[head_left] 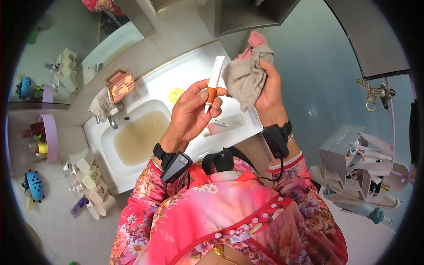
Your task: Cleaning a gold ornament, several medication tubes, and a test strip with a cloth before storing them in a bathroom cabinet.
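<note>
Over the white washbasin counter (154, 79), my left hand (191, 108) pinches a small white and orange squeeze tube (213, 84), its narrow white cap pointing down. Close by on the right, my right hand (270, 90) grips a bunched grey cloth (246, 75) with a pink part (257, 39) sticking up at its top. The cloth and the tube are near each other; whether they touch I cannot tell. Below the hands, on the counter's right part, another tube (219, 123) lies, partly hidden by my left hand.
Cloudy brownish water (141, 132) stands in the basin. A grey cloth (104, 105) hangs over the faucet (114, 122), beside a pink soap dish (122, 86). A round yellow item (176, 95) lies behind my left hand. Cups (90, 176) hang on the left wall; a cluttered organizer (360, 159) stands right.
</note>
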Motion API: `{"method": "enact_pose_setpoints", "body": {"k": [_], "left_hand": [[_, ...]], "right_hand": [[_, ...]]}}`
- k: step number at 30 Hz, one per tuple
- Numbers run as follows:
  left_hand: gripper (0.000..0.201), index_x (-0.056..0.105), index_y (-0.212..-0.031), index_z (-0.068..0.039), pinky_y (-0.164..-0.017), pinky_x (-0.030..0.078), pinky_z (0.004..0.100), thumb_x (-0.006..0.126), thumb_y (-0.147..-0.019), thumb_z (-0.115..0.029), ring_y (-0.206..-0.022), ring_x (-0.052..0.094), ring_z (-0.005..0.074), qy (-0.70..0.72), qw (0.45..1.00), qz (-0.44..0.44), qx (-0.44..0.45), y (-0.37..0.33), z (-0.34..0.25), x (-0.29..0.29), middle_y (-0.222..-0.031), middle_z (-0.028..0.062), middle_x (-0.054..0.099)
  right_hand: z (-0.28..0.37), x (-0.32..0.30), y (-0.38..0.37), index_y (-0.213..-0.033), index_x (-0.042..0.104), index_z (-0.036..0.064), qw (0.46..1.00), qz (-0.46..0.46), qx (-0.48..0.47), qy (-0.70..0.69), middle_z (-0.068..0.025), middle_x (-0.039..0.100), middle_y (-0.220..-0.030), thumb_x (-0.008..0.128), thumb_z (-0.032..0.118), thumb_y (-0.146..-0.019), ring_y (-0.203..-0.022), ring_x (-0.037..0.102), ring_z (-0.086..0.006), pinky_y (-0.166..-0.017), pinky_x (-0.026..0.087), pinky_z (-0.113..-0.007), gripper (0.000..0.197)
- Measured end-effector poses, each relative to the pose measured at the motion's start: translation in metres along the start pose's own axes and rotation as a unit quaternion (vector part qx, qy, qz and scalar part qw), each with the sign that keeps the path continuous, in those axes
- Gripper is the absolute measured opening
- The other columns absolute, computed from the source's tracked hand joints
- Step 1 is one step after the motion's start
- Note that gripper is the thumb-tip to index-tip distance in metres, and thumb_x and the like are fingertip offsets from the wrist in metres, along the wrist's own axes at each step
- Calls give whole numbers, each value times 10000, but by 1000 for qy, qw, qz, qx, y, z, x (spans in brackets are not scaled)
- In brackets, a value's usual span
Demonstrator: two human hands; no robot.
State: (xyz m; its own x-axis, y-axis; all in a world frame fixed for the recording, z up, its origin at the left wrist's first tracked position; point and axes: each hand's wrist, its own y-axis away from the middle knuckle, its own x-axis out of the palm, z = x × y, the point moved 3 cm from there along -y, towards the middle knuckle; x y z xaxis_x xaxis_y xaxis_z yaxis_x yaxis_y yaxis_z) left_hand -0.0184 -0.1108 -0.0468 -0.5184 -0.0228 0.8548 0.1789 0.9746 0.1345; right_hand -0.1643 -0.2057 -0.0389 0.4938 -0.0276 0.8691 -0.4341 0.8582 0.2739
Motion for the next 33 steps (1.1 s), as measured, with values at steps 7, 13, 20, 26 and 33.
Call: {"method": "enact_pose_setpoints", "body": {"k": [7,13,20,26,33], "left_hand": [[316,421,-1159,-74,-642,442,277,546,-868,-77,-757,530,150,-125,988,-71,63,-1,16,-7,-959,65,547],[284,422,-1112,-9,-644,467,267,538,-856,-52,-735,569,153,-297,954,-10,45,-6,6,12,-992,109,559],[419,378,-1239,8,-722,498,356,530,-883,-153,-826,613,260,-117,987,68,-84,8,14,17,-1012,173,584],[492,311,-1318,-8,-824,490,406,508,-888,-147,-936,598,303,-87,995,46,-26,7,2,19,-1093,216,547],[454,312,-1304,-11,-802,496,405,478,-901,-139,-899,598,313,-75,992,84,-49,7,4,14,-1064,221,542]], "right_hand": [[-51,11,28,-1205,330,48,951,3,-112,288,-110,530,-975,676,79,-714,-836,573,-176,-704,513,-260,602],[-33,17,15,-1145,391,-2,928,38,-160,336,-103,540,-979,696,121,-714,-853,562,-148,-737,487,-264,542],[4,8,-9,-1087,437,2,895,-3,-271,354,-111,554,-973,662,73,-763,-806,584,-154,-702,501,-268,401],[8,-1,12,-1197,393,19,966,39,-158,202,-130,538,-1010,532,44,-838,-899,601,-253,-755,536,-389,385],[-19,15,50,-1238,342,43,910,65,-75,404,-107,509,-1069,673,138,-763,-935,550,-158,-776,484,-272,587]]}}
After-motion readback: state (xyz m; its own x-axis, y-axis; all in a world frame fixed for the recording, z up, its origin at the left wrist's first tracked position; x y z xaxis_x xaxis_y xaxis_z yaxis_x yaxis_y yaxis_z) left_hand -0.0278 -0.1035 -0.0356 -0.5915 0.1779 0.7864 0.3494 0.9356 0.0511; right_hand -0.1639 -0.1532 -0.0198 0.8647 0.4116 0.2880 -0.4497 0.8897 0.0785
